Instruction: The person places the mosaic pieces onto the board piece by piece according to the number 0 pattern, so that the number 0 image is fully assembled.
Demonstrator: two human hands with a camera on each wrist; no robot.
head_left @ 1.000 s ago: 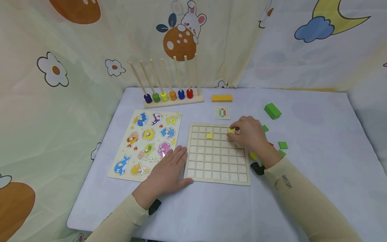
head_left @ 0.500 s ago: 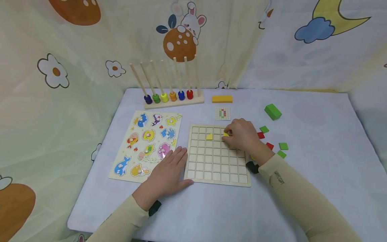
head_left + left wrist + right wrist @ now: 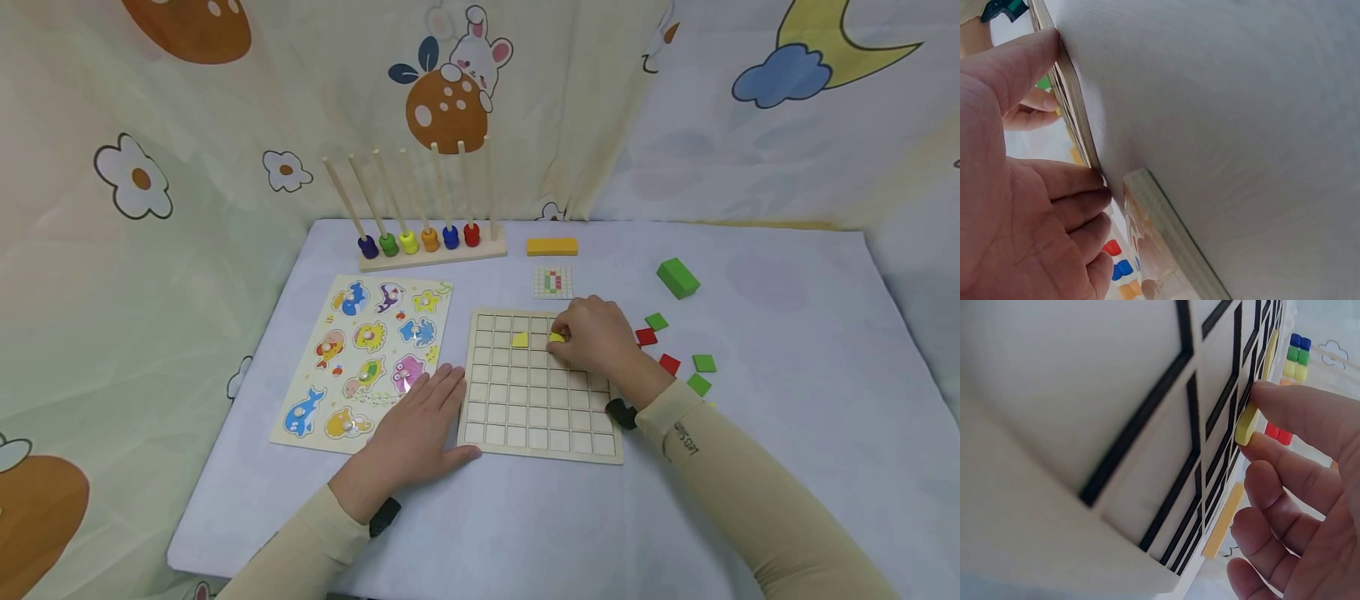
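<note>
A: Since a second ago, right hand (image 3: 596, 337) has shifted left over the grid board (image 3: 540, 437), carrying the yellow tile (image 3: 557, 337) from the upper right cells toward the middle of the second row; left hand (image 3: 420, 429) has not moved.

B: Grip now?

A: Right thumb and fingers (image 3: 1297, 419) pinch the tile, its edge against the board face; the right wrist view shows it set at a cell line, not flat in; a second yellow piece (image 3: 520, 339) sits in the same row, a cell to the left.

B: Left hand?

A: Flat and relaxed, fingers straight, resting on the cloth; fingertips touch the board's left edge (image 3: 1075, 106), holding nothing; the animal puzzle (image 3: 360, 358) lies just beside it.

B: Surroundings?

A: Red tiles (image 3: 647, 337) and green tiles (image 3: 702, 362) loose to the right of the board; pattern card (image 3: 552, 282) just beyond its far edge; peg rack (image 3: 431, 246), yellow block (image 3: 552, 247), green block (image 3: 677, 277) farther back.
</note>
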